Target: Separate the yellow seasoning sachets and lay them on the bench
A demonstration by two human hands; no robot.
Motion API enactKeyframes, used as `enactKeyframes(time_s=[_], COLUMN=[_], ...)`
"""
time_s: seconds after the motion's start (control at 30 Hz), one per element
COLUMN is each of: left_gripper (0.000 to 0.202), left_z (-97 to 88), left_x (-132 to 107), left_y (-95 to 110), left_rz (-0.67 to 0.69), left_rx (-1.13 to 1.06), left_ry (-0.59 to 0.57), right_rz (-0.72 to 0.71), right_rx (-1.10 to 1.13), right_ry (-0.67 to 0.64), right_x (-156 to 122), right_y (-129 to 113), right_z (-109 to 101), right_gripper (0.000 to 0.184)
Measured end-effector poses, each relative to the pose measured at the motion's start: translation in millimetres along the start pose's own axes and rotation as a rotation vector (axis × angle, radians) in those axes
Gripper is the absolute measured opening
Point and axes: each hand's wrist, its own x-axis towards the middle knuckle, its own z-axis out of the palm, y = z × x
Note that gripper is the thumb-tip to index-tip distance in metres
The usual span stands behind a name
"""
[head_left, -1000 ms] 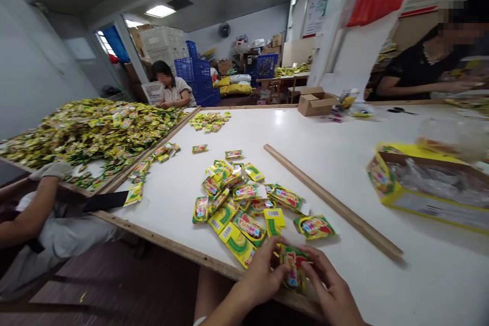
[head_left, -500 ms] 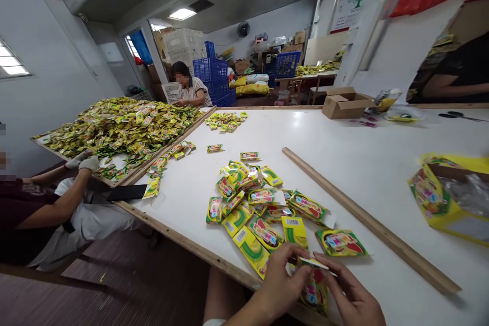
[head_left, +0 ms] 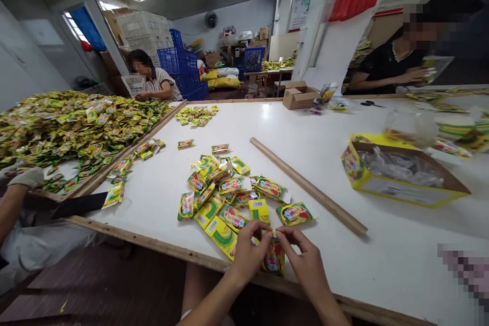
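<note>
Near the table's front edge, my left hand [head_left: 250, 249] and my right hand [head_left: 303, 254] pinch the top end of a small printed candy box [head_left: 274, 257]. The box is green, yellow and red, and my fingers cover its upper flap. Just beyond my hands lies a loose pile of similar boxes [head_left: 233, 183], some with white end flaps sticking out. One box [head_left: 295, 213] rests apart, right of the pile, and a yellow box with a barcode [head_left: 260, 211] lies directly behind my fingers.
A wooden strip [head_left: 309, 186] runs diagonally right of the pile. Farther right stands a yellow display carton [head_left: 401, 188] holding clear plastic bags. A big heap of boxes [head_left: 87, 122] covers the left table, where a gloved person sits. A cardboard box [head_left: 300, 96] and scissors [head_left: 372, 104] lie farther back.
The view has swung right, bringing another person and the whole display carton into sight. My fingertips have closed together over the box's top flap, which stood up between them before.
</note>
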Motion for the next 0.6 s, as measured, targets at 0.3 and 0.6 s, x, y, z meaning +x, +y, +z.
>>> enactKeyframes(time_s=[0.3, 0.6], left_gripper=[0.017, 0.024], left_z=[-7.5, -20.8], left_x=[-7.2, -7.1], left_y=[-11.9, -4.8], left_rz=[-0.007, 0.180], left_rx=[-0.100, 0.092], left_ry=[-0.040, -0.155], right_rz=[-0.029, -0.053], right_rx=[0.048, -0.103], right_ry=[-0.055, 0.194], right_x=[-10.5, -32.8], right_y=[18.8, 12.6], right_z=[-1.8, -34.1], right_gripper=[0.036, 0.037])
